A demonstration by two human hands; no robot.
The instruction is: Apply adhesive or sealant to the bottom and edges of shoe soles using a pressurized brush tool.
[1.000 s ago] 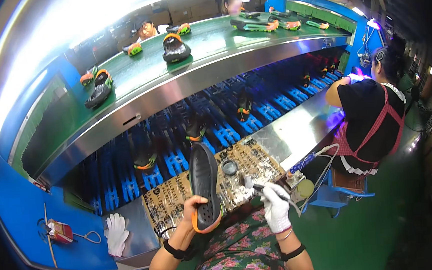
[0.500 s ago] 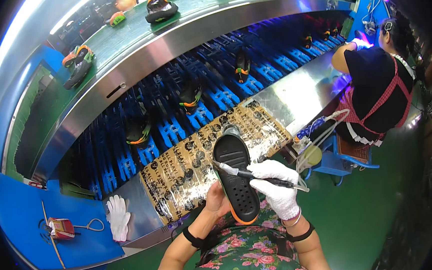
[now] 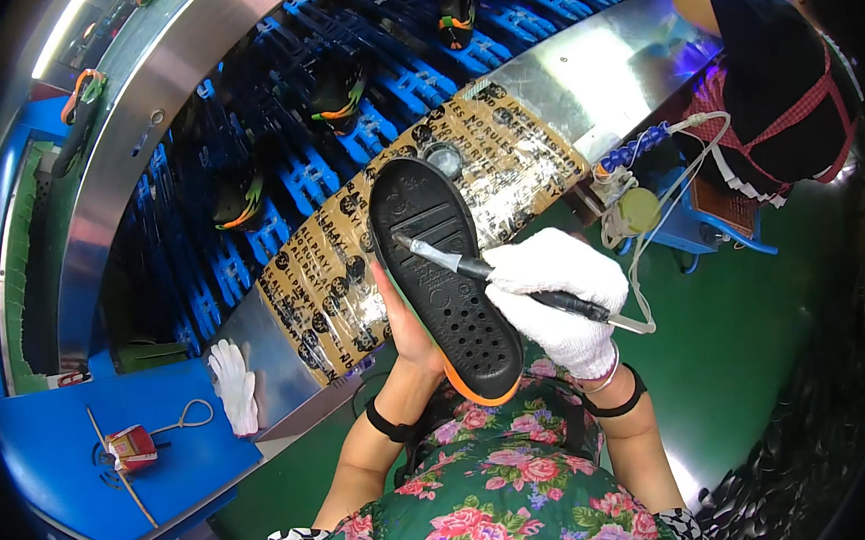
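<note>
My bare left hand [image 3: 408,324] grips a black shoe sole [image 3: 418,201] from its left side and from beneath, most of the fingers hidden. The sole has an orange rim at the heel, grooves across the front and a patch of round holes. My right hand [image 3: 567,296], in a white knit glove, is closed round a brush [image 3: 471,266] like a pen, with a black handle and a thin tube at its rear. The brush tip is at the front part of the sole, near the left edge; whether it touches, I cannot tell.
A small round cup [image 3: 454,165] stands on the cardboard-covered ledge [image 3: 534,147]. Beyond runs a conveyor with blue racks [image 3: 308,181] carrying dark shoe uppers [image 3: 338,98]. A white glove [image 3: 233,384] and a red box [image 3: 130,449] lie at left. A co-worker [image 3: 785,75] sits at right.
My view has tilted down, and the sole shows larger and farther up in the picture. The brush tip is still at the sole's front part, with both hands keeping their hold.
</note>
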